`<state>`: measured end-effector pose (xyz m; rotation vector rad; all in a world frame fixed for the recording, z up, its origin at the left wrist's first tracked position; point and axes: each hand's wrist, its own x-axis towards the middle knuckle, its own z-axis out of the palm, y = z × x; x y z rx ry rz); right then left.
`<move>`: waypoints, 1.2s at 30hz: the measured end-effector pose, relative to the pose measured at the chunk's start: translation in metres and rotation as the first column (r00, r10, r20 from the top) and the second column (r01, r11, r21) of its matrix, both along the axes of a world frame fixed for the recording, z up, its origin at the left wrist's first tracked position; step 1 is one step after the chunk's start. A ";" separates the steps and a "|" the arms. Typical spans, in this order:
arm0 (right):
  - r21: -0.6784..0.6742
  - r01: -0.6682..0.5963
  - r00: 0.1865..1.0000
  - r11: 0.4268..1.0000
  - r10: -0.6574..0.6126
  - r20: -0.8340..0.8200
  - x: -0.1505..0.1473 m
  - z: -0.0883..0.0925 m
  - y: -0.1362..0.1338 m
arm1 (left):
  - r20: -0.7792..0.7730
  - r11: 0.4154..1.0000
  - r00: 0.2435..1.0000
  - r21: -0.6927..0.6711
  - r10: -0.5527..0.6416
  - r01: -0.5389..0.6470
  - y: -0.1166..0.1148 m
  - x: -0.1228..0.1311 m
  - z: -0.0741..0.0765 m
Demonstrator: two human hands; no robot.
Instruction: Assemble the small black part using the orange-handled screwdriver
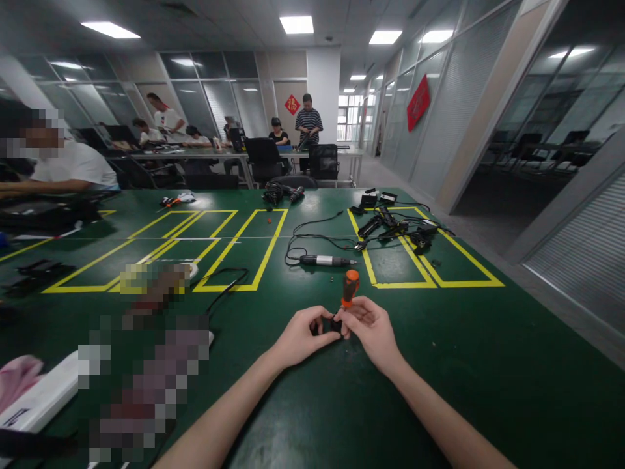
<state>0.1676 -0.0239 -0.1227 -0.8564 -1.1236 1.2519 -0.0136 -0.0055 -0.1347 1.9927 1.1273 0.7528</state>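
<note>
Both my hands meet at the middle of a green table [463,365]. My right hand [372,329] holds an orange-handled screwdriver [349,287] upright, its tip pointing down between the two hands. My left hand [303,333] pinches a small black part [328,324] that rests on the table right under the screwdriver tip. Most of the part is hidden by my fingers.
A corded grey-black rotary tool [325,261] lies just beyond my hands. Black chargers and cables [395,228] are piled at the far right inside yellow floor-tape boxes. A white object [41,397] lies near left. A person sits at far left; others stand in the background.
</note>
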 end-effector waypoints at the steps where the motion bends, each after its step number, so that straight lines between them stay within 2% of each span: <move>1: 0.003 0.009 1.000 1.000 -0.009 0.011 0.000 0.000 0.000 | -0.009 1.000 1.000 0.011 -0.002 0.003 -0.001 0.000 0.000; 6: 0.068 0.009 0.996 0.998 -0.014 0.086 0.003 -0.001 0.002 | -0.025 0.993 0.996 0.069 -0.091 0.092 0.000 -0.009 0.006; 9: 0.056 -0.013 0.998 0.998 0.010 0.062 0.003 -0.002 0.002 | 0.010 0.991 0.991 0.011 -0.132 0.132 0.005 -0.024 0.013; 12: 0.045 -0.006 1.000 0.999 0.007 -0.010 0.002 -0.003 0.001 | -0.094 0.991 0.986 -0.024 -0.136 0.135 0.012 -0.040 0.017; 15: 0.048 0.010 1.000 0.999 -0.009 -0.016 0.001 -0.004 0.000 | -0.131 0.989 0.981 -0.053 -0.141 0.135 0.016 -0.046 0.015; 21: 0.023 0.045 0.998 0.999 -0.046 0.042 0.002 -0.006 0.002 | -0.156 0.993 0.982 0.022 -0.107 0.112 0.016 -0.034 0.005; 27: 0.037 0.007 0.999 0.999 -0.008 0.034 0.000 -0.006 0.002 | -0.211 0.987 0.969 0.059 -0.132 0.147 0.008 -0.021 0.006; 31: 0.034 0.045 0.999 0.998 -0.045 -0.011 -0.002 -0.011 0.001 | -0.226 0.980 0.962 0.088 -0.154 0.178 0.000 -0.014 0.003; 36: 0.029 0.112 0.993 0.993 -0.113 0.024 -0.003 -0.012 0.001 | -0.135 0.977 0.975 0.101 -0.174 0.188 -0.008 -0.006 -0.004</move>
